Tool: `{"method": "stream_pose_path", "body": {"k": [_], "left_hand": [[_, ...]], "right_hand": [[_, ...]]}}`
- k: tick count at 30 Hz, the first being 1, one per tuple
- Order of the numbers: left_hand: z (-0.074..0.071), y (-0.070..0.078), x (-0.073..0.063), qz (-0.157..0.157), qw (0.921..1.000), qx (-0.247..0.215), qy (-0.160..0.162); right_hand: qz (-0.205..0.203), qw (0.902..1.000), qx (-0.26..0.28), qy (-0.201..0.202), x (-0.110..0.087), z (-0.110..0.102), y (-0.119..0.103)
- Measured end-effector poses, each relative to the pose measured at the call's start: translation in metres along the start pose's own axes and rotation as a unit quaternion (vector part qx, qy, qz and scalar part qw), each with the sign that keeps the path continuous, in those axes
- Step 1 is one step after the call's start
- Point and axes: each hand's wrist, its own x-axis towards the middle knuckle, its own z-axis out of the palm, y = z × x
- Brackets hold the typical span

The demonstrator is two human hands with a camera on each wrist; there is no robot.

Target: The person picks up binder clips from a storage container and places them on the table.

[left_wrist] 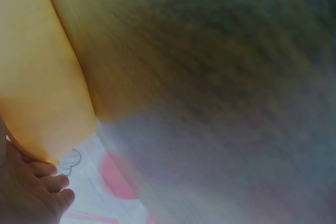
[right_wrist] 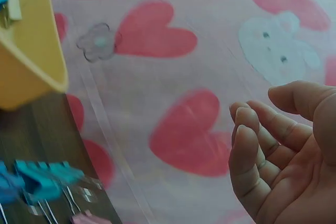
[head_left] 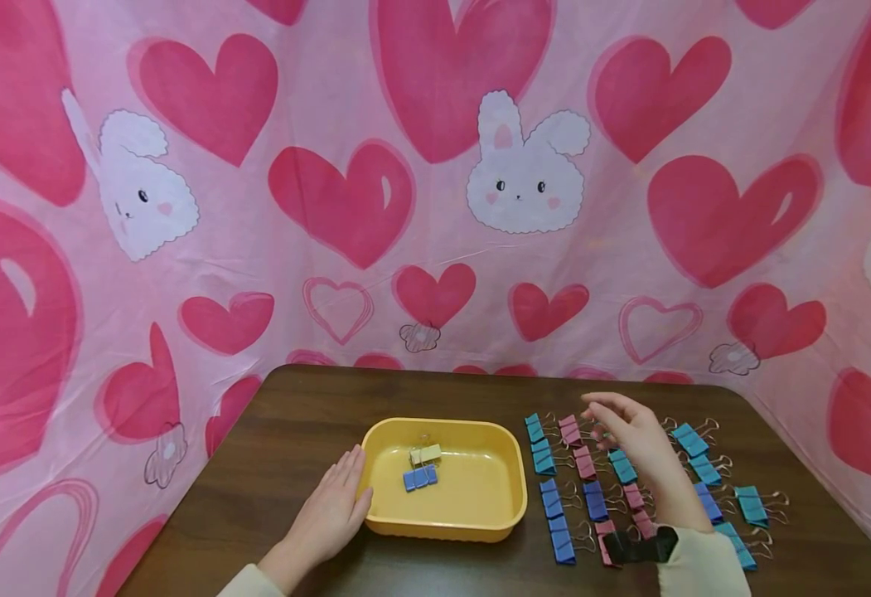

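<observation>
My left hand (head_left: 328, 507) lies with its fingers extended along the left wall of a yellow plastic tray (head_left: 442, 531). In the left wrist view, its fingertips (left_wrist: 56, 183) show beside the tray's wall (left_wrist: 44, 77). Inside the tray are a pale yellow binder clip (head_left: 426, 453) and a blue binder clip (head_left: 420, 478), close together. Above the rows of binder clips at the right hovers my right hand (head_left: 629, 431). The right wrist view shows that hand (right_wrist: 283, 161) with loosely bent fingers, thumb apart, and nothing between them.
Rows of teal (head_left: 543, 456), pink (head_left: 584, 463) and blue binder clips (head_left: 560, 539) cover the right part of the dark wooden table (head_left: 271, 439). A teal clip (head_left: 752, 506) lies at the far right. Behind the table hangs a pink heart-and-rabbit cloth (head_left: 435, 240).
</observation>
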Motion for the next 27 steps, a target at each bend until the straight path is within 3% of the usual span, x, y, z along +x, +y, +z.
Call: {"method": "stream_pose_path", "body": {"k": [13, 21, 27], "left_hand": [[-0.002, 0.001, 0.000, 0.004, 1.0000, 0.004, 0.004], [-0.003, 0.002, 0.001, 0.002, 1.0000, 0.005, 0.001], [-0.002, 0.001, 0.001, 0.003, 1.0000, 0.006, 0.004]], "right_hand": [[-0.005, 0.9983, 0.022, -0.054, 0.015, 0.057, -0.018], [-0.038, 0.9938, 0.023, -0.102, 0.024, 0.092, -0.019], [-0.025, 0.9897, 0.050, -0.132, 0.031, 0.119, -0.014]]}}
